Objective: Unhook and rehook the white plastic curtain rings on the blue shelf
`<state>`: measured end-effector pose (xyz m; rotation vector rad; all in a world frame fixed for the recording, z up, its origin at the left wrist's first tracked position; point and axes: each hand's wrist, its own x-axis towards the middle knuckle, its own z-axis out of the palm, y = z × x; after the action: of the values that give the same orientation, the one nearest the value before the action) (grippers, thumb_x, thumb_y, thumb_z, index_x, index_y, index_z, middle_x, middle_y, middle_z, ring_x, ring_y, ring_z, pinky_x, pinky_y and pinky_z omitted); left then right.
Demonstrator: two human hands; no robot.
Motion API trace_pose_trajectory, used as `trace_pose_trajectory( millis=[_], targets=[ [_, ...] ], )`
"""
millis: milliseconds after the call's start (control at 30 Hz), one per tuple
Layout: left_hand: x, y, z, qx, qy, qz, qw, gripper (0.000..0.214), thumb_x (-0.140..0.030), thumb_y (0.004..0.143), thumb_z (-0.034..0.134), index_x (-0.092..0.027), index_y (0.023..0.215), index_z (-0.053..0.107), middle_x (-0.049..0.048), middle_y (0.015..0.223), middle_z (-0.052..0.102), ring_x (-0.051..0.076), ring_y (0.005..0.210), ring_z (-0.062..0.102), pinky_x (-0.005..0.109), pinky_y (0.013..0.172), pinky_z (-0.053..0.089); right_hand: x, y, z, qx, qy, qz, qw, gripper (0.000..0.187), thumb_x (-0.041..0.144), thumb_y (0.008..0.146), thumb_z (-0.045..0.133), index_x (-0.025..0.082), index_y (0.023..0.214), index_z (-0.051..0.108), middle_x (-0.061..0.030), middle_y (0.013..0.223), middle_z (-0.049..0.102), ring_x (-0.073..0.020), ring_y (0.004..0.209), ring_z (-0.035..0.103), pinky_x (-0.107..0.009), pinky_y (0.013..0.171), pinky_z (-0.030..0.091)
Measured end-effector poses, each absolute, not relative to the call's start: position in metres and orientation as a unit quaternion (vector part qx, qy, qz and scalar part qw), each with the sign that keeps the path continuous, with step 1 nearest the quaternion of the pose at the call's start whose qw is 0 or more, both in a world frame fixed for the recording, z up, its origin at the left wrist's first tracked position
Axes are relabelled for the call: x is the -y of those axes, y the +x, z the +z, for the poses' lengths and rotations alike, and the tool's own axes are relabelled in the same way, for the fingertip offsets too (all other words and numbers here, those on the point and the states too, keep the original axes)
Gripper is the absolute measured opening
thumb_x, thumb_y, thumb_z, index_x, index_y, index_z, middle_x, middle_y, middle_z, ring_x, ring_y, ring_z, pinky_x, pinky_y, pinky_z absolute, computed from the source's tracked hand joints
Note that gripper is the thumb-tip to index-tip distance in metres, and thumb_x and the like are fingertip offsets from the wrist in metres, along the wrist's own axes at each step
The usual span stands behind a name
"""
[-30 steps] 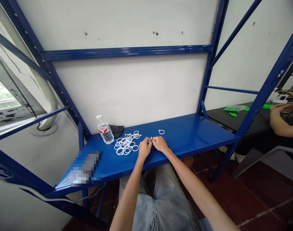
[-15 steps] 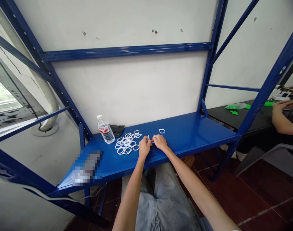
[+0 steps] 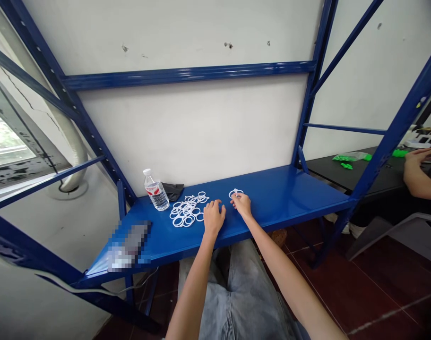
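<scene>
A heap of several white plastic rings (image 3: 186, 210) lies on the blue shelf (image 3: 282, 198). My left hand (image 3: 214, 217) rests on the shelf just right of the heap, fingers spread and empty. My right hand (image 3: 242, 204) reaches forward and pinches a white ring (image 3: 236, 192), which sits at the spot of a single ring lying apart from the heap. I cannot tell the two rings apart there.
A water bottle (image 3: 155, 190) and a dark cloth (image 3: 173, 191) stand behind the heap by the wall. A blurred object (image 3: 127, 246) lies at the shelf's left front. Another person's hand (image 3: 419, 160) works at a black table (image 3: 346, 177) with green parts, right.
My hands were together on one ring. They have parted: the right carried the ring forward to the lone ring, and the left opened and stayed by the heap.
</scene>
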<state>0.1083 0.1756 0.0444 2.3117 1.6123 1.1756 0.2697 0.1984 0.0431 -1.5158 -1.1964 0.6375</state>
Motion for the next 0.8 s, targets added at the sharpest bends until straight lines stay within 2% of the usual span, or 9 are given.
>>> trace_pose_trajectory(
  millis=[67, 133, 167, 300, 433, 633, 800],
  targets=[
    [-0.169, 0.112, 0.045, -0.582, 0.731, 0.355, -0.036, 0.024, -0.023, 0.097, 0.053, -0.018, 0.113, 0.07, 0.0171, 0.114, 0.07, 0.035, 0.116, 0.063, 0.048, 0.104, 0.042, -0.201, 0.27, 0.039, 0.47, -0.636, 0.266, 0.551, 0.059, 0.036, 0.094, 0.055, 0.01, 0.147, 0.056, -0.0086, 0.093, 0.081, -0.0198, 0.07, 0.074, -0.027, 0.065, 0.058],
    [-0.165, 0.115, 0.046, -0.631, 0.703, 0.324, -0.058, 0.027, -0.02, 0.096, 0.052, -0.016, 0.115, 0.071, 0.0199, 0.119, 0.067, 0.038, 0.116, 0.062, 0.053, 0.105, 0.041, -0.202, 0.271, 0.036, 0.474, -0.636, 0.25, 0.555, 0.075, 0.031, 0.092, 0.057, 0.008, 0.16, 0.038, -0.0079, 0.095, 0.081, -0.0204, 0.073, 0.075, -0.029, 0.07, 0.059],
    [-0.164, 0.115, 0.046, -0.642, 0.699, 0.31, -0.056, 0.027, -0.019, 0.096, 0.052, -0.015, 0.115, 0.071, 0.0205, 0.12, 0.067, 0.038, 0.115, 0.062, 0.053, 0.103, 0.042, -0.202, 0.271, 0.035, 0.485, -0.636, 0.239, 0.55, 0.076, 0.029, 0.091, 0.057, 0.009, 0.162, 0.035, -0.0071, 0.095, 0.082, -0.0206, 0.076, 0.076, -0.03, 0.074, 0.059],
    [-0.166, 0.112, 0.046, -0.611, 0.734, 0.294, -0.032, 0.032, -0.01, 0.095, 0.047, -0.018, 0.115, 0.071, 0.0181, 0.12, 0.065, 0.035, 0.113, 0.062, 0.044, 0.094, 0.048, -0.198, 0.27, 0.037, 0.559, -0.626, 0.212, 0.501, 0.055, 0.023, 0.092, 0.055, 0.016, 0.147, 0.056, -0.0037, 0.09, 0.082, -0.0209, 0.088, 0.078, -0.031, 0.088, 0.057],
    [-0.17, 0.107, 0.043, -0.544, 0.773, 0.326, 0.008, 0.044, 0.002, 0.089, 0.043, -0.021, 0.113, 0.072, 0.0144, 0.122, 0.063, 0.03, 0.115, 0.06, 0.037, 0.091, 0.051, -0.191, 0.267, 0.042, 0.634, -0.595, 0.203, 0.45, 0.038, 0.018, 0.092, 0.058, 0.022, 0.127, 0.07, -0.002, 0.092, 0.082, -0.0201, 0.096, 0.077, -0.029, 0.092, 0.055],
    [-0.17, 0.105, 0.044, -0.479, 0.79, 0.382, 0.032, 0.046, 0.001, 0.089, 0.042, -0.024, 0.113, 0.071, 0.0106, 0.124, 0.062, 0.025, 0.113, 0.062, 0.036, 0.096, 0.052, -0.179, 0.26, 0.05, 0.714, -0.6, 0.138, 0.334, 0.028, 0.024, 0.096, 0.061, 0.03, 0.119, 0.077, -0.0018, 0.111, 0.081, -0.0222, 0.104, 0.075, -0.028, 0.086, 0.053],
    [-0.166, 0.108, 0.046, -0.609, 0.705, 0.362, -0.026, 0.03, -0.01, 0.09, 0.053, -0.019, 0.111, 0.073, 0.0167, 0.124, 0.065, 0.033, 0.114, 0.062, 0.043, 0.096, 0.048, -0.17, 0.254, 0.055, 0.756, -0.579, 0.088, 0.294, 0.03, 0.029, 0.099, 0.062, 0.031, 0.125, 0.076, -0.0027, 0.121, 0.077, -0.0214, 0.111, 0.071, -0.027, 0.09, 0.051]
  ],
)
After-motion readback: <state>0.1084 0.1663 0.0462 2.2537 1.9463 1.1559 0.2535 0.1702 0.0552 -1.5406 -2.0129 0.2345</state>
